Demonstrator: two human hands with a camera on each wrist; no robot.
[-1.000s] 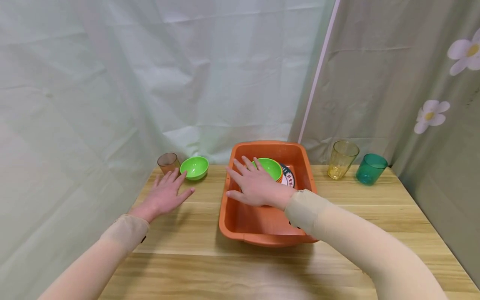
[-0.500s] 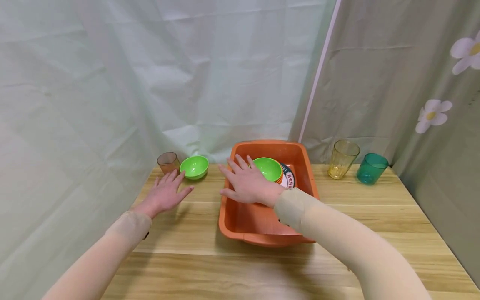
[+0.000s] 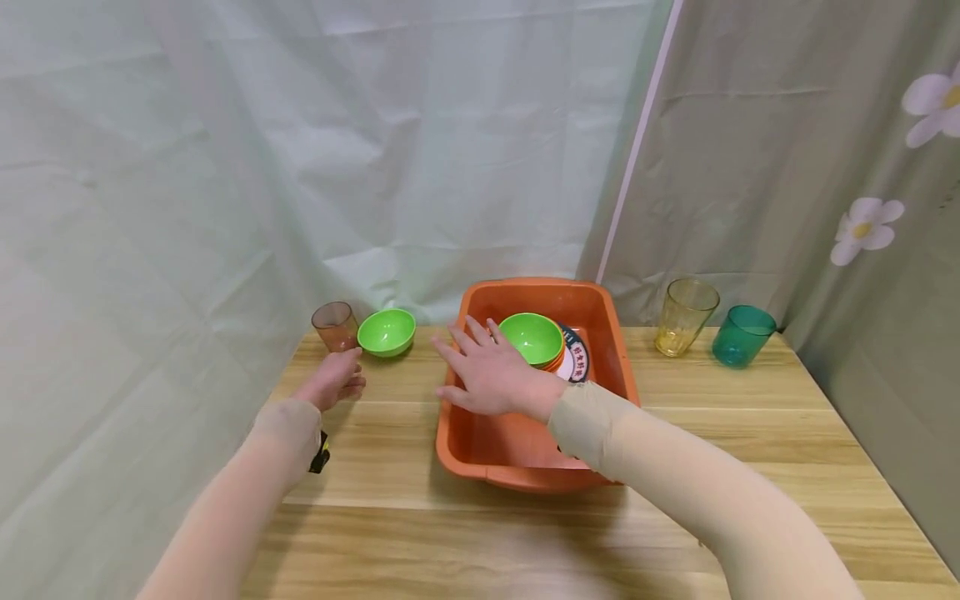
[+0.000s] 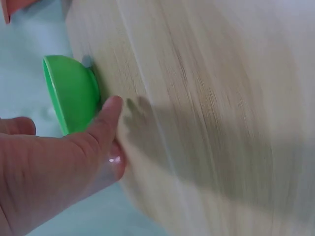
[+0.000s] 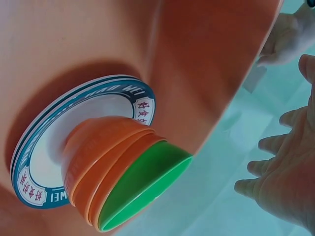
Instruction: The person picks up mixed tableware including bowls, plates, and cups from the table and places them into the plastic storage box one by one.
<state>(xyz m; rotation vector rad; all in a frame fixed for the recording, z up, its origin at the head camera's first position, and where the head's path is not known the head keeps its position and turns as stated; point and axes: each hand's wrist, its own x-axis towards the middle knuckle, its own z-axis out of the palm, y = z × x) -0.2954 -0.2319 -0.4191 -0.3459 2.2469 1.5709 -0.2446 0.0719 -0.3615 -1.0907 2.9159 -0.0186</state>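
My left hand [image 3: 336, 379] is in front of the brown translucent cup [image 3: 334, 325] and a green bowl [image 3: 387, 332], its fingers loosely bent and holding nothing. In the left wrist view, one finger [image 4: 109, 118] overlaps the lower edge of the green bowl. My right hand [image 3: 495, 375] hovers with spread fingers over the left part of an orange basin [image 3: 461, 450]. Within the basin, a stack of orange bowls [image 5: 98, 152] topped by another green bowl [image 5: 142, 189] sits on a white plate with a blue patterned rim [image 5: 29, 142].
A yellow translucent glass [image 3: 686, 317] and a teal cup [image 3: 742, 336] stand at the back right of the wooden table [image 3: 750, 450]. Pale curtains [image 3: 450, 150] hang close behind the table and along both sides.
My left hand has turned at the wrist, from flat with spread fingers to bent fingers. The right hand has shifted slightly left, still spread. Bowls, cups and basin stay put.
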